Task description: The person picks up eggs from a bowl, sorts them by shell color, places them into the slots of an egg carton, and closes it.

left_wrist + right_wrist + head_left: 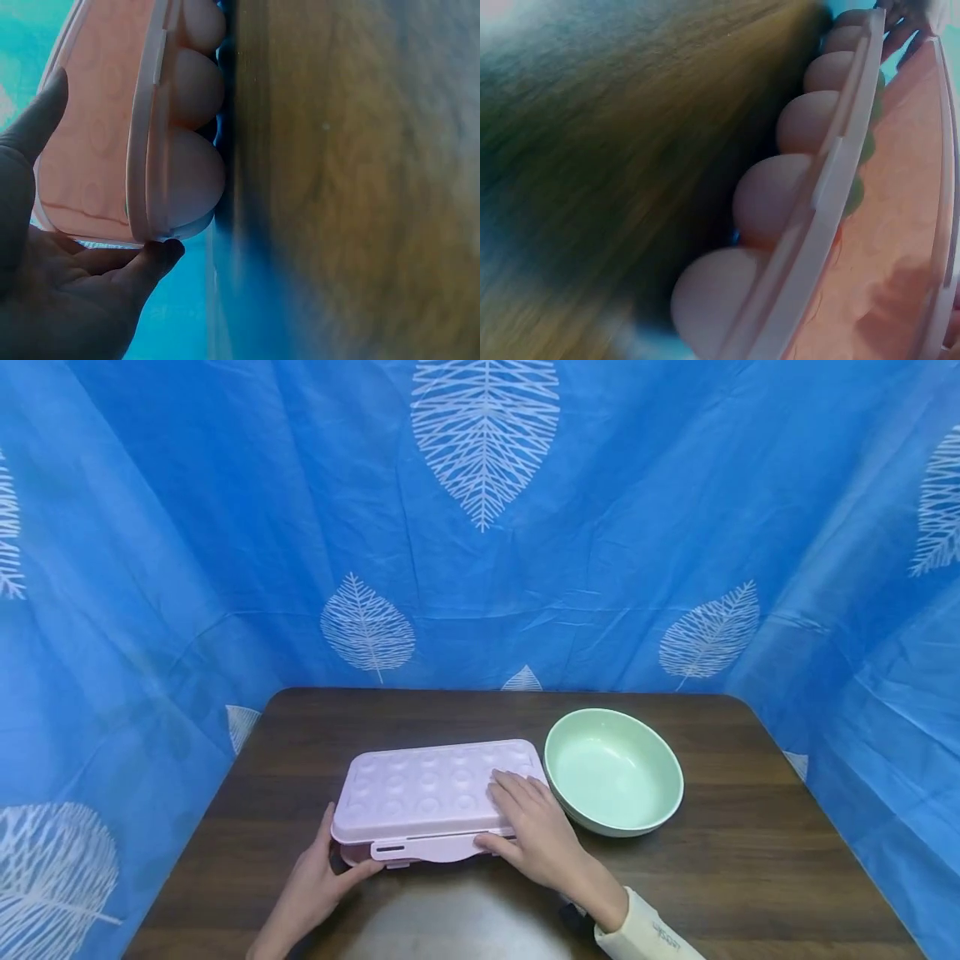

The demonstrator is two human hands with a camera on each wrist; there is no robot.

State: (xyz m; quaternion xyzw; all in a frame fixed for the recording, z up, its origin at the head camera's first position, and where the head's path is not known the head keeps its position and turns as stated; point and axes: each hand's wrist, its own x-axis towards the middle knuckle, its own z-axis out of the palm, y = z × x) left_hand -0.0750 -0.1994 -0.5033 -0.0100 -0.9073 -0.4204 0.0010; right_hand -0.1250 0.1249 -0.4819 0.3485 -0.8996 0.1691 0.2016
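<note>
A pink lidded egg box (420,785) with round dimples on its lid sits at the table's middle, the lid's front edge slightly raised. Round cups (776,195) line its base in the right wrist view, with several green round shapes (853,196) above the rim, their kind unclear. My left hand (318,877) grips the near left corner, fingers along the left side and thumb at the front. My right hand (536,827) holds the lid's right front part, fingers spread on top and thumb at the front flap (431,847).
A light green bowl (615,772) stands just right of the egg box, close against its far right corner. Brown wood tabletop (720,877) surrounds both. Blue curtain (480,568) with white leaf prints hangs behind and beside the table.
</note>
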